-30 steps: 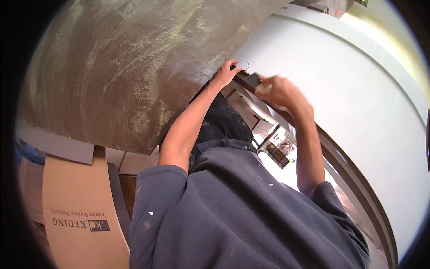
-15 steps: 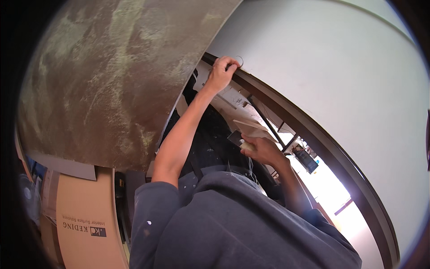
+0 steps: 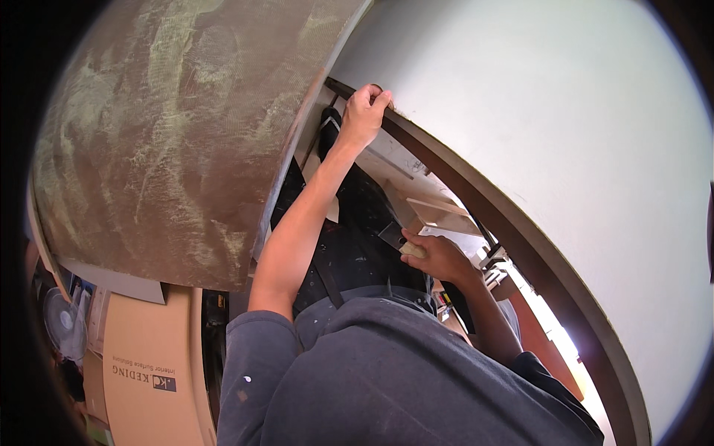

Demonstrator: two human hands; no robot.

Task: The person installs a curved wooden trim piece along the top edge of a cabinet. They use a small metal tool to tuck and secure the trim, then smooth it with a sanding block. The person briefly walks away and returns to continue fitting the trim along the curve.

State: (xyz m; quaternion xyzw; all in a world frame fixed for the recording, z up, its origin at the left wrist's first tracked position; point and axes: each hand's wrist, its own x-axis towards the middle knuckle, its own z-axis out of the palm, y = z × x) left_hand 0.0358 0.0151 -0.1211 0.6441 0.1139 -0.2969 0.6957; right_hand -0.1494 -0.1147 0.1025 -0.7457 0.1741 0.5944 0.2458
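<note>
Hands (image 3: 362, 121) apart, white panel (image 3: 550, 149), brown board (image 3: 171, 149), cardboard (image 3: 149, 334)

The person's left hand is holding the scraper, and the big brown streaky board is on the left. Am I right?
Not quite: the right hand holds the scraper; the head view shows it. The big brown streaky board is on the left.

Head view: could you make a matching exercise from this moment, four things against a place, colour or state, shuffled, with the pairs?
1. Left hand
2. Right hand
3. Large board
4. Cardboard piece

A. Tan, at the picture's lower left
B. Holding a scraper
C. At the white panel's edge
D. Mottled brown, upper left

Pairs: 1-C; 2-B; 3-D; 4-A
</note>
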